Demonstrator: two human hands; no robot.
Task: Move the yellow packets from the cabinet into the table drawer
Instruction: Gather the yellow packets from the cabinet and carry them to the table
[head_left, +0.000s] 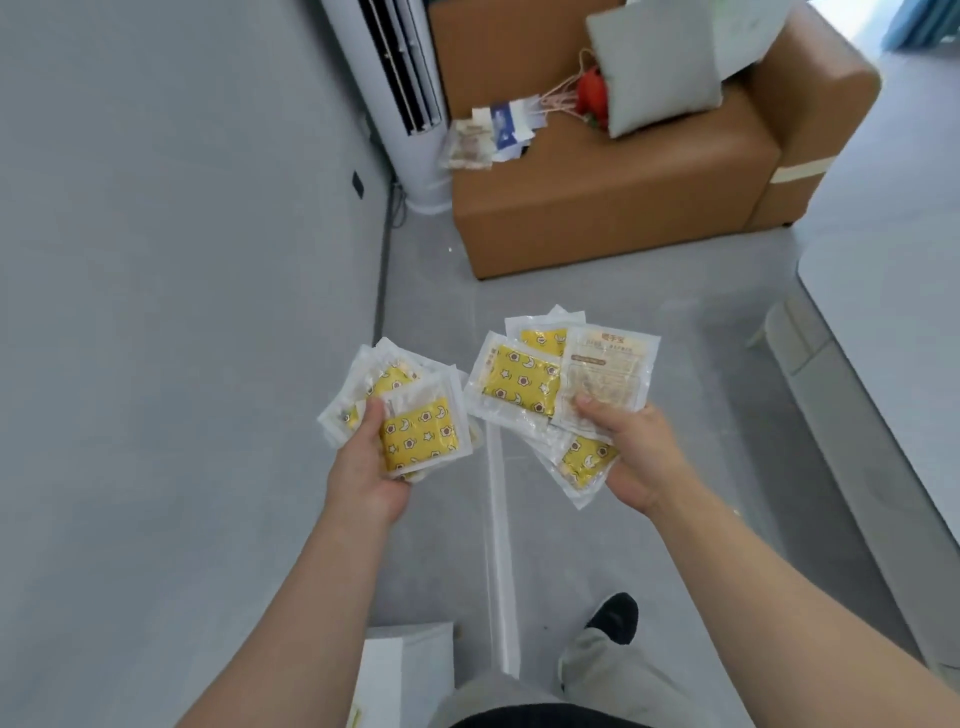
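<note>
While both fists are full, the yellow packets are in mid-carry: one fanned bunch (415, 426) sits in the left hand (363, 467), thumb clamped across the top packet, and a second, looser bunch (524, 379) spreads out of the right hand (634, 447), thumb pressing down on a packet that shows its pale printed back. No cabinet or drawer can be made out, so I judge this to be the transfer leg between them. The next move calls for reaching the table (883, 312), whose pale rounded edge shows at the right, and freeing some fingers to pull a drawer, which looks awkward with slick sachets splayed this way.

Each packet is a flat, square, clear crinkly plastic pouch with white sealed borders around a soft yellow pad patterned with stars and moons. Below lies smooth grey floor (649, 322); beyond stand a tan leatherette sofa (597, 208) with a grey cushion (654, 67) and a white tower air conditioner (400, 104).
</note>
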